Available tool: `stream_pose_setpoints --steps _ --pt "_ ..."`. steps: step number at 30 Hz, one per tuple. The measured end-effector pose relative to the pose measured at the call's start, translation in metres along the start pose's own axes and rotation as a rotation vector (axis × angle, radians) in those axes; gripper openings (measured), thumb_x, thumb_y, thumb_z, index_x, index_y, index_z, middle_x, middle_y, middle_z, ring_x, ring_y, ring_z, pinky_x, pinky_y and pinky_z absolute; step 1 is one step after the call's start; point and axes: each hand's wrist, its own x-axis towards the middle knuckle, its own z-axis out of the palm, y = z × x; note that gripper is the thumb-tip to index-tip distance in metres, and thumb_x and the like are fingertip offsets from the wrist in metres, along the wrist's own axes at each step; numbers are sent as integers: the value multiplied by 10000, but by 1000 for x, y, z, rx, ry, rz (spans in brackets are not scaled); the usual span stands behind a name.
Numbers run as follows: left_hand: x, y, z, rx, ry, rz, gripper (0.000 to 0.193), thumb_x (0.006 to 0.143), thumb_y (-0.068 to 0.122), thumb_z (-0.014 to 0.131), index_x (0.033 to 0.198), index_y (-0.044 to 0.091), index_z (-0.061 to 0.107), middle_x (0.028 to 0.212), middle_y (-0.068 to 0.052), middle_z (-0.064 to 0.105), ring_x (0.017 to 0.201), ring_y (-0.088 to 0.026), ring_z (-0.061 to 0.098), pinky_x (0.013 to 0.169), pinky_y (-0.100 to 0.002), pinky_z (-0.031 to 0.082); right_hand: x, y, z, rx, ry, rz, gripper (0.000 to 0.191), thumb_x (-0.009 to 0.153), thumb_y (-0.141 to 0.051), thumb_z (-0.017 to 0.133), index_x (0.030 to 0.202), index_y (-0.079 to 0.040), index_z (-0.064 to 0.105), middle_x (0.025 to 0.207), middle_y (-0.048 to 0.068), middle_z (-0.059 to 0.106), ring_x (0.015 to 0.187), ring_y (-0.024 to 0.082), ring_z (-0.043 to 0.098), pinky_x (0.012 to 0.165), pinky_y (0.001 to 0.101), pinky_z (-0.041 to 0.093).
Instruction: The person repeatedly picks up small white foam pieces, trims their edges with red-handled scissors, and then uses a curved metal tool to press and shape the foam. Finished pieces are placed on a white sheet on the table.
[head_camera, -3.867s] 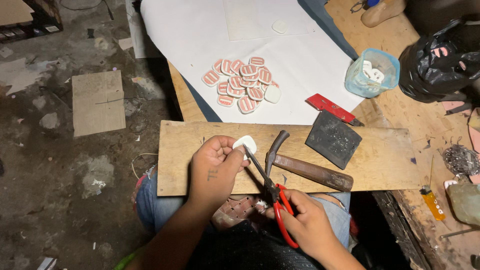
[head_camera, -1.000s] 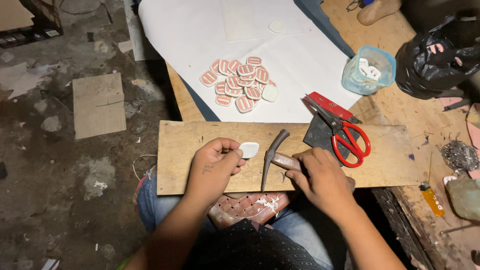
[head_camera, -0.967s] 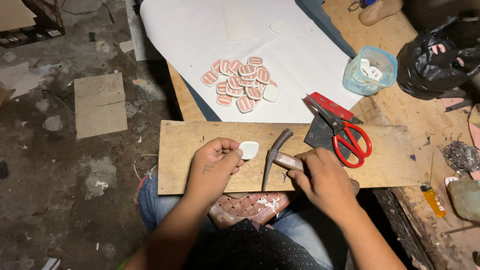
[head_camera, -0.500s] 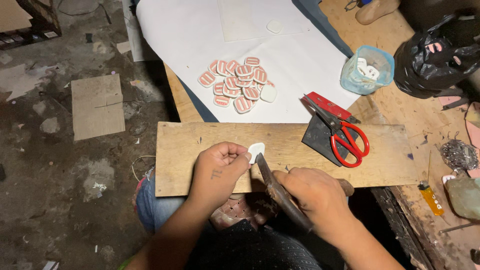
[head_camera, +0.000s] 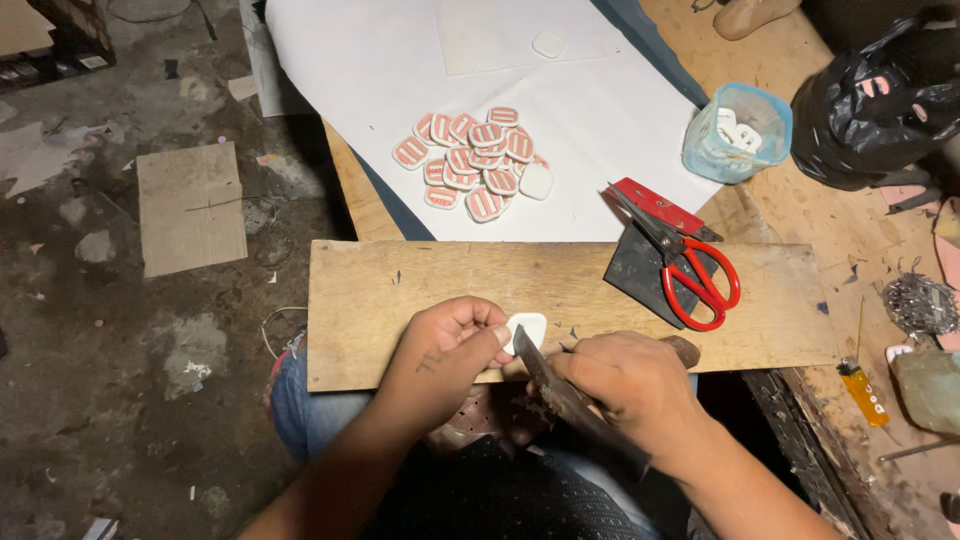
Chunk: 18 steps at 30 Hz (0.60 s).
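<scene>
My left hand (head_camera: 445, 350) pins a small white rounded piece (head_camera: 528, 328) on the wooden board (head_camera: 400, 290) across my lap, fingertips at its left edge. My right hand (head_camera: 625, 385) grips a hammer (head_camera: 560, 390) with a long dark metal head. The head's narrow tip touches the white piece's lower left edge. The brown handle end (head_camera: 686, 350) pokes out to the right of my fist.
Red-handled scissors (head_camera: 690, 270) lie on a dark square pad (head_camera: 640, 270) at the board's right. A pile of red-striped white pieces (head_camera: 475, 160) sits on white paper (head_camera: 380, 70). A blue tub (head_camera: 738, 130), black bag (head_camera: 880, 100) and small orange bottle (head_camera: 862, 392) are on the right.
The scissors went from my right hand onto the dark pad. My right hand took the hammer off the board and brought its head to the white piece, which my left hand kept holding.
</scene>
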Motion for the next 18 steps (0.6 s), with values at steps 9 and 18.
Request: stream_pose_setpoints --steps 9,18 --pt "-7 -6 -2 8 14 -151 140 930 92 643 993 -26 683 778 -62 694 694 -100 628 660 -238 528 -3 9 1 211 10 -30 174 769 -248 773 832 -100 706 635 39 596 573 244 637 536 359 480" --pt "-3 -18 6 -40 159 -112 101 919 49 630 987 -26 634 792 -96 690 686 -112 634 662 -244 546 3 7 7 137 -6 -18 141 762 -193 781 838 -102 706 655 41 612 582 253 641 525 377 466"
